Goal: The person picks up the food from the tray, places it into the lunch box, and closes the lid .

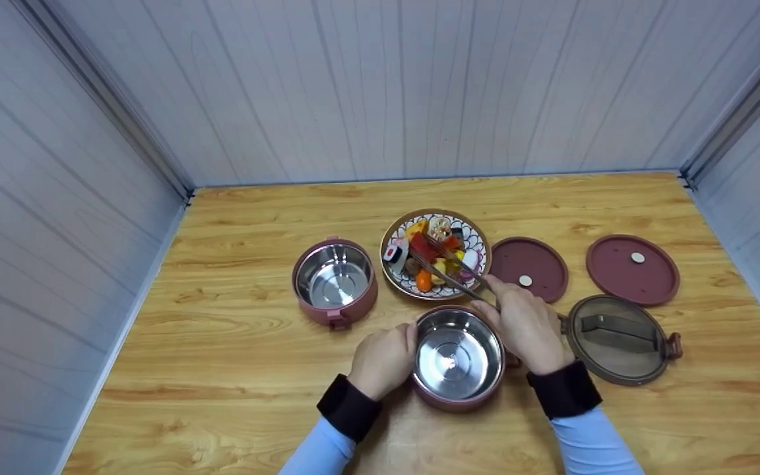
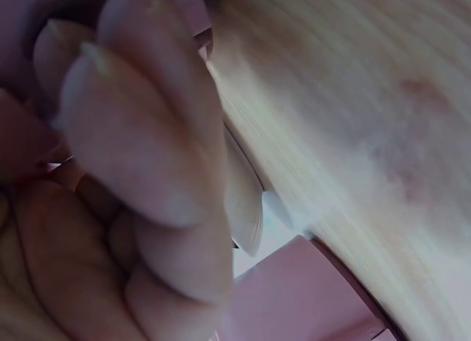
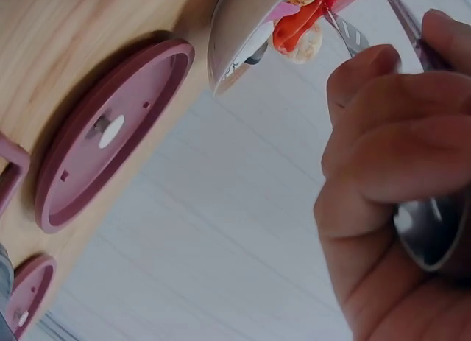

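Note:
My left hand [image 1: 384, 359] grips the left side of a dark pink lunch pot [image 1: 434, 376] with a bare steel inside, its fingers curled at the rim. In my right hand [image 1: 525, 323] is a pair of metal tongs [image 1: 462, 289], slanting forward over a patterned plate [image 1: 401, 282]. The tongs' tips are at a red food piece [image 1: 422, 247] amid the heap on the plate. In the right wrist view, fingers curl round the tongs' rounded steel end [image 3: 430, 230]. The left wrist view shows curled fingers close up beside the pink pot wall [image 2: 294, 297].
A second pink steel-lined pot [image 1: 317, 310] stands to the left. Two dark red round lids [image 1: 518, 260] with white knobs lie right of the plate. Nearer me on the right lies a see-through brown lid [image 1: 611, 356] with a handle. Panel walls [image 1: 400, 86] enclose the table.

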